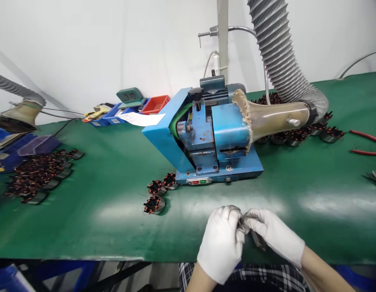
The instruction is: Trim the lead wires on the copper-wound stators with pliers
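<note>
Both my hands wear white gloves and meet at the near edge of the green bench. My left hand is closed around a small metal part, probably a wound stator, mostly hidden by the fingers. My right hand is closed too, gripping a dark slim tool whose tip touches that part. Three copper-wound stators lie on the mat just left of my hands, in front of a blue bench machine.
A clear nozzle on a grey ribbed hose joins the machine's right side. More stators sit behind it and in a heap at the left. Blue and red bins stand at the back; red-handled pliers lie at the right.
</note>
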